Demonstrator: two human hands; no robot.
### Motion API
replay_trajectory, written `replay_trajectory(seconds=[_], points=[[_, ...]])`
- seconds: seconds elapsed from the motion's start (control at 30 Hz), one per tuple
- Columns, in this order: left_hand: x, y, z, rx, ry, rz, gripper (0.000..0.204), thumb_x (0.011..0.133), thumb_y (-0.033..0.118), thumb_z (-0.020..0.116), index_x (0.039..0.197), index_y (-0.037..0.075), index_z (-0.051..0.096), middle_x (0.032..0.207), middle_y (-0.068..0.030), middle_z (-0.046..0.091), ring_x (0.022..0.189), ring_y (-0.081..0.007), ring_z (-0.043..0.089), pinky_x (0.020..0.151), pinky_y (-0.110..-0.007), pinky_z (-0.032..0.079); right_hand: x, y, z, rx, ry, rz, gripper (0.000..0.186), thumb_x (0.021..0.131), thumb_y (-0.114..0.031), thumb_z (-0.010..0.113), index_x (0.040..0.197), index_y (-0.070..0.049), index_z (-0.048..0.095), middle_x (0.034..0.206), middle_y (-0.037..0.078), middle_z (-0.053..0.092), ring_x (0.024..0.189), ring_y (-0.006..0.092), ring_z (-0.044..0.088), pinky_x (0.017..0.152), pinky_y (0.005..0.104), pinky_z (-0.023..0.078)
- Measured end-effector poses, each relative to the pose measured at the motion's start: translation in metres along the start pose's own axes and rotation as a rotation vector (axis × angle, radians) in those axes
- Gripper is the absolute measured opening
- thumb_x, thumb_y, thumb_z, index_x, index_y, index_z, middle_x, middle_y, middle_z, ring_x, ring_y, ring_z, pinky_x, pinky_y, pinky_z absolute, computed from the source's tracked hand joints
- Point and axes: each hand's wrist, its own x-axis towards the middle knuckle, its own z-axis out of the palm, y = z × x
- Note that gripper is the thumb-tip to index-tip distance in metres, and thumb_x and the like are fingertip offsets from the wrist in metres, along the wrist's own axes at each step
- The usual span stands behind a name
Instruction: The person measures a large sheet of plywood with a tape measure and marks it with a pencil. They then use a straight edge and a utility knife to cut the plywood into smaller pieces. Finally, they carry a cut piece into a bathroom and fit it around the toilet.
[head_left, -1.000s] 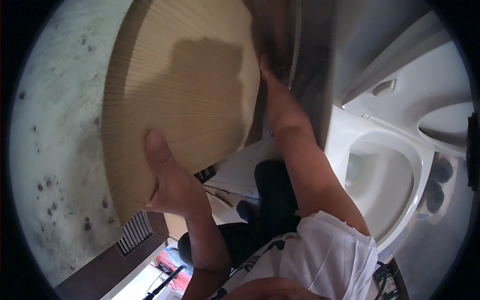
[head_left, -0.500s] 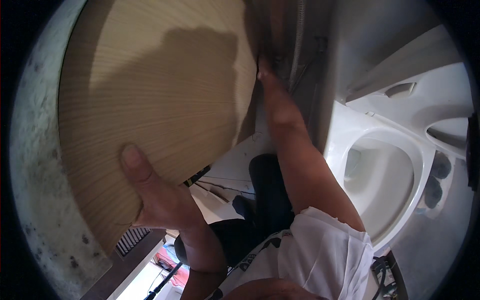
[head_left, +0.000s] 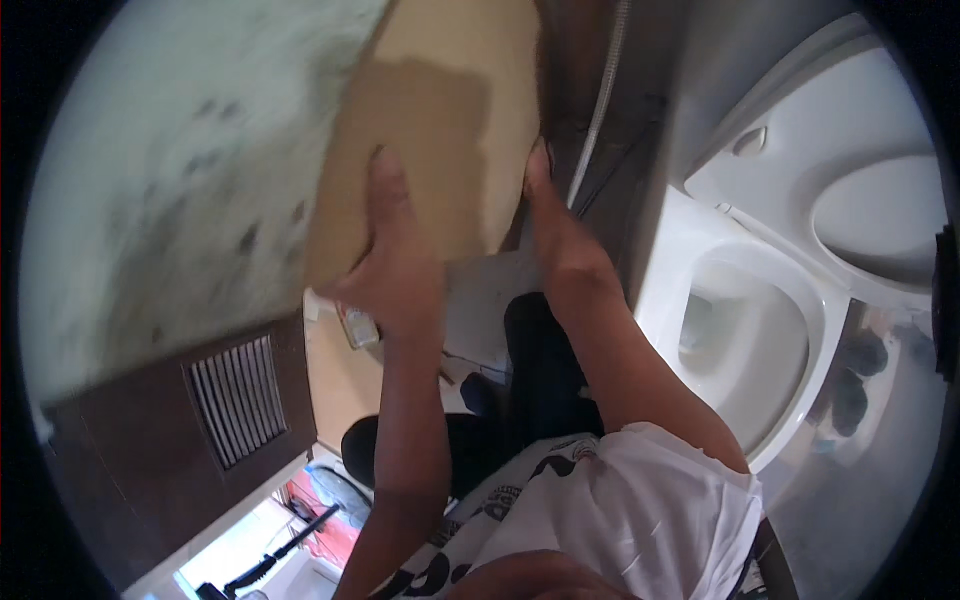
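Between my hands stands a large wood-grain panel (head_left: 430, 110), light brown, with a shadow over its face. My left hand (head_left: 392, 255) grips its lower left part, thumb flat on the face and the other fingers mostly hidden behind the edge. At the right edge, my right hand (head_left: 540, 170) is closed around the panel, its fingers partly out of sight. The panel's upper end runs out of the picture.
A white toilet (head_left: 770, 330) with its lid up stands to my right. A braided hose (head_left: 603, 100) hangs beyond the right hand. To the left are a stained pale wall (head_left: 190, 200) and a dark brown door (head_left: 130, 450) with a vent grille (head_left: 240, 400).
The panel has shifted right and now covers less of the view, uncovering the wall and door at the left. My left hand has moved right and farther away with it.
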Motion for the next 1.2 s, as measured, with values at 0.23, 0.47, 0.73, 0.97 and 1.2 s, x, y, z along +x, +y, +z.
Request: replay_trajectory(seconds=[0.23,0.47,0.73,0.97,1.2], points=[[0.003,-0.004,-0.008,0.177,-0.032,0.066,0.022,0.082,0.013,0.075,0.091,-0.006,0.068,0.09,-0.0118,0.071,0.079,-0.0179,0.067,0.071,-0.03,0.053,-0.138,0.014,0.018,0.184,-0.035,0.205,0.069,0.096,-0.044,0.042,0.144,0.003,0.026,0.148,0.021,0.031,0.135,0.0312,0.031,0.11,0.0375,0.026],[0.003,0.005,-0.008,0.069,-0.075,0.055,0.029,0.078,0.019,0.078,0.092,-0.005,0.067,0.086,-0.0137,0.072,0.076,-0.0214,0.069,0.071,-0.034,0.052,-0.167,-0.022,0.026,0.286,-0.055,0.066,0.07,0.096,-0.045,0.043,0.144,0.003,0.026,0.148,0.02,0.032,0.134,0.0302,0.033,0.109,0.037,0.027],[-0.001,-0.018,-0.013,0.259,0.018,0.134,0.054,0.073,0.05,0.074,0.081,-0.003,0.066,0.067,-0.0224,0.063,0.067,-0.0439,0.062,0.065,-0.049,0.051,-0.245,-0.165,0.026,-0.3,-0.251,-0.474,0.075,0.087,-0.036,0.061,0.141,0.005,0.029,0.146,0.027,0.03,0.136,0.0385,0.029,0.11,0.0429,0.024],[0.002,0.013,-0.021,0.258,-0.126,-0.142,0.053,0.073,0.05,0.072,0.086,0.0,0.067,0.075,-0.0204,0.067,0.073,-0.0375,0.066,0.07,-0.046,0.051,-0.217,-0.178,0.012,-0.589,-0.195,-0.688,0.078,0.084,-0.039,0.064,0.142,0.001,0.03,0.147,0.028,0.028,0.133,0.0473,0.028,0.106,0.0472,0.03],[-0.01,-0.005,-0.003,0.033,0.171,0.018,0.043,0.073,0.042,0.072,0.071,0.0,0.062,0.065,-0.0221,0.064,0.063,-0.0402,0.065,0.062,-0.045,0.052,-0.219,-0.179,0.012,-0.529,-0.332,-0.574,0.073,0.085,-0.038,0.064,0.139,0.001,0.033,0.143,0.026,0.032,0.131,0.0427,0.031,0.105,0.0457,0.031]])
